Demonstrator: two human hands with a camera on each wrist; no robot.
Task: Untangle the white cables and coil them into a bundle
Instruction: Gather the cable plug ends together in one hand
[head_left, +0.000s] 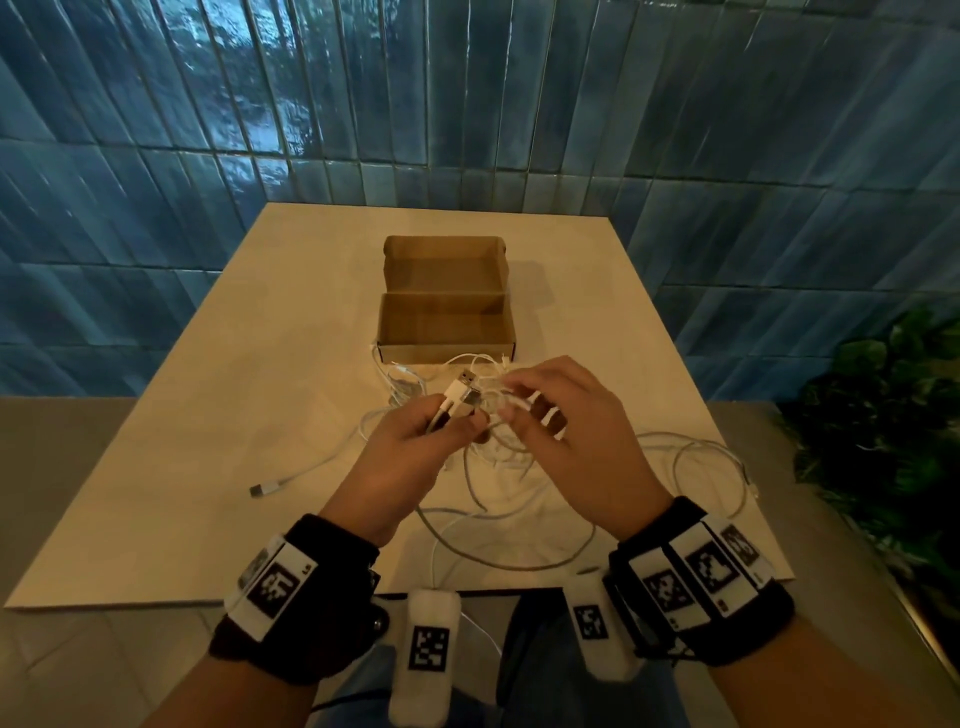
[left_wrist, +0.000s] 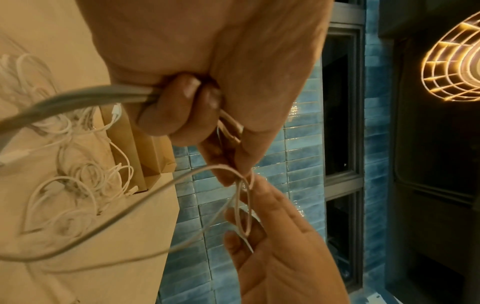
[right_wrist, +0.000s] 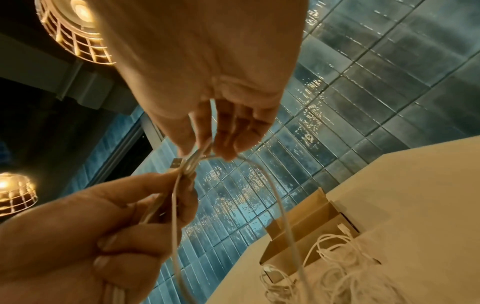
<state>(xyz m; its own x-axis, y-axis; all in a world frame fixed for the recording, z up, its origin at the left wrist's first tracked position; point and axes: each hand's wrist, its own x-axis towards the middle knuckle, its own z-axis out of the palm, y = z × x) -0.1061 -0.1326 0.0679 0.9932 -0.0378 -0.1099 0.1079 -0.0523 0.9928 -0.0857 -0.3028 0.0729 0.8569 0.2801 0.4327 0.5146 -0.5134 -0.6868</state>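
Above the desk (head_left: 208, 415), my left hand (head_left: 400, 457) is gripping the gathered plug ends of the white cables (head_left: 519, 467) while my right hand (head_left: 566, 441) is pinching a loop, risking tightening the knot by pulling against slack trailing below.

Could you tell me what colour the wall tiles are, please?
Glossy blue wall tiles, clearest in the head view.

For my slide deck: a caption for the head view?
Left hand grips USB plugs; right hand pinches a white cable loop.
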